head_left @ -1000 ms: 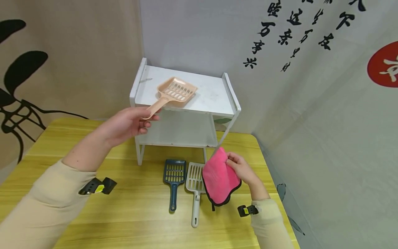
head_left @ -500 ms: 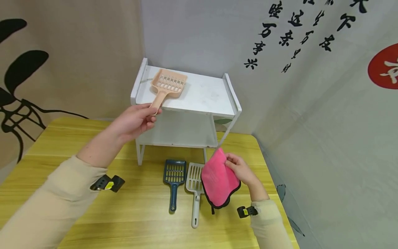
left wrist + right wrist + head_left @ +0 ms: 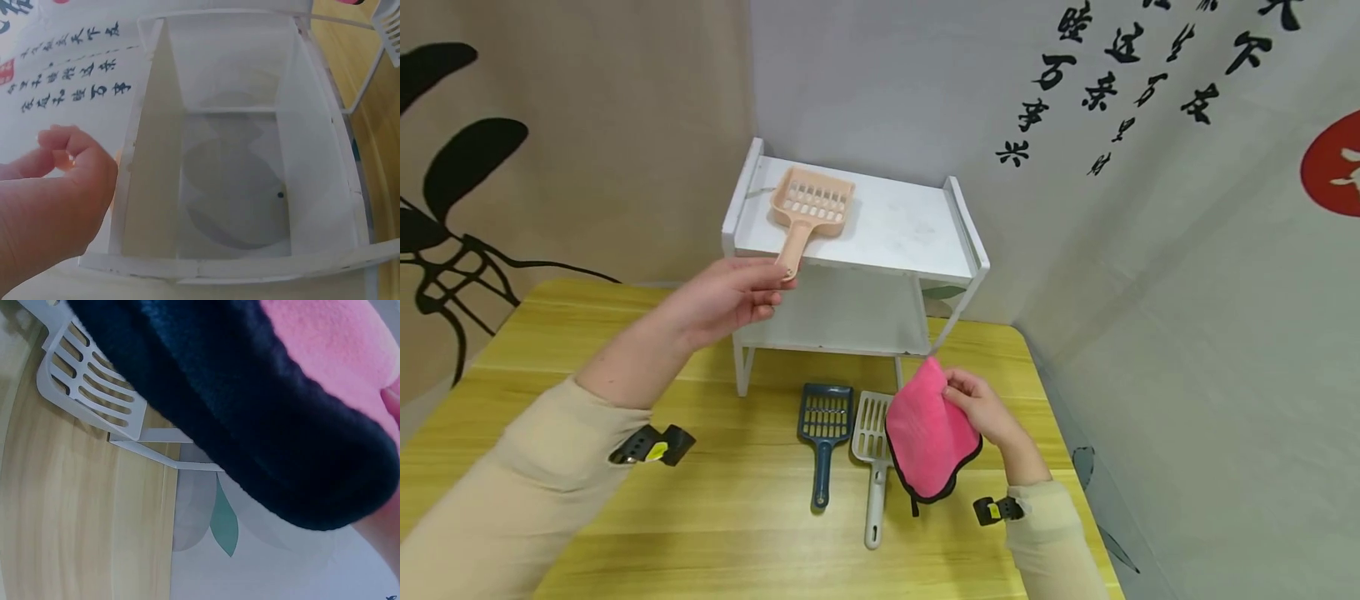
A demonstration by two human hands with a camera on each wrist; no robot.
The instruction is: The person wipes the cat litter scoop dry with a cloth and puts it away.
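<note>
The yellow wooden counter (image 3: 625,533) carries a white two-tier shelf rack (image 3: 891,250) at its far edge, against the wall. On the rack's top shelf, toward the left, lies the peach slotted litter scoop (image 3: 811,202). Its long axis runs near to far: the slotted head points to the far wall, and the handle points back toward the person and juts out past the shelf's near edge.

The left hand (image 3: 730,292) is at the tip of that handle, fingers loosely curled round the end, so the hold looks light. The risk, as I judge it, lies in the overhang: with the handle past the edge, a nudge or a careless release could tip the scoop off the shelf and down onto the counter.

The right hand (image 3: 988,408) pinches a pink cloth with a dark border (image 3: 928,437) by its upper edge, low at the near right. The cloth hangs over part of the white slotted scoop (image 3: 871,437); a dark blue slotted scoop (image 3: 823,425) lies just left of it, both with their handles pointing near. A swing of the cloth could drag the white scoop askew.
</note>
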